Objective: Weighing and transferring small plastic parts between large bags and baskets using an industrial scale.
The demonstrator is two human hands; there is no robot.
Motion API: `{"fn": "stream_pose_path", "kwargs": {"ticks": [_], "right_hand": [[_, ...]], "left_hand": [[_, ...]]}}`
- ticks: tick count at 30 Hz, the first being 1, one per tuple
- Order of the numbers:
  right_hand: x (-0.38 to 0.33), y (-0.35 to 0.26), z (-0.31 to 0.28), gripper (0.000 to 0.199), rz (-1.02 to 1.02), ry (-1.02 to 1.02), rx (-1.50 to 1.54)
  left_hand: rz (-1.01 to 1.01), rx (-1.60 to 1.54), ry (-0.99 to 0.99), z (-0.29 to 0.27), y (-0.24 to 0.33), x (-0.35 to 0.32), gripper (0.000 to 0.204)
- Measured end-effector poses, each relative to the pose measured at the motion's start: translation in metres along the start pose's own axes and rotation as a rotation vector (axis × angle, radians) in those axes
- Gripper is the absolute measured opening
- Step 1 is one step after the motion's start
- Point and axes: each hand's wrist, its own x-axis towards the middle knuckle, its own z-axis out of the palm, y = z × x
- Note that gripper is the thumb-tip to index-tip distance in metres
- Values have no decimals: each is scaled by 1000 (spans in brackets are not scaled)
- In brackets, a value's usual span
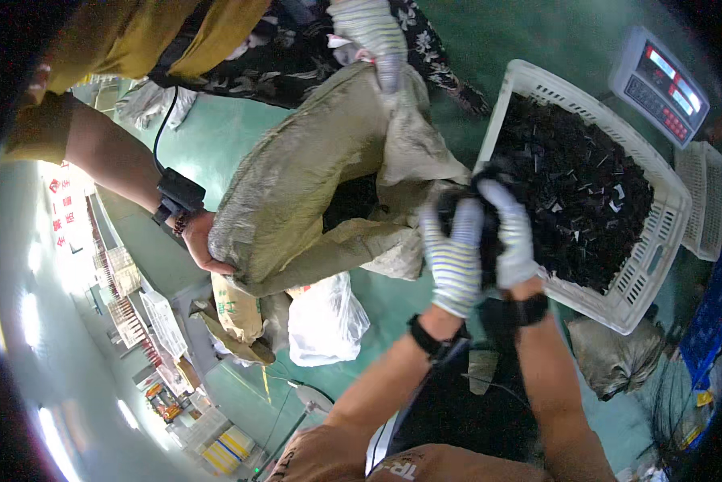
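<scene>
At far left a co-worker's bare hand (203,245) supports the underside of a big tan woven sack (297,185), while that person's gloved hand (373,36) pinches its top edge. Below the sack lies a white plastic bag (325,321) on the green floor (216,132). The left hand (455,261), in a striped glove, has its grip pressed around a clump of black scraps (489,205) at the sack's mouth. The right hand (509,237) clamps the same clump just beside it, at the rim of the white slotted crate (658,241) heaped with black pieces. A weighing scale display (658,84) sits far right.
</scene>
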Motion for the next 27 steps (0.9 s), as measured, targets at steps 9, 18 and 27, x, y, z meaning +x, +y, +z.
{"fn": "stream_pose_path", "kwargs": {"ticks": [9,18,27], "right_hand": [[66,215,135,39,-9,-198,-641],[-62,107,-22,41,621,7,-247],[-35,-19,-240,66,301,575,-413]], "left_hand": [[99,836,282,-340,7,167,56],[-73,1115,344,-473,63,122,41],[8,594,-500,-135,-35,16,44]]}}
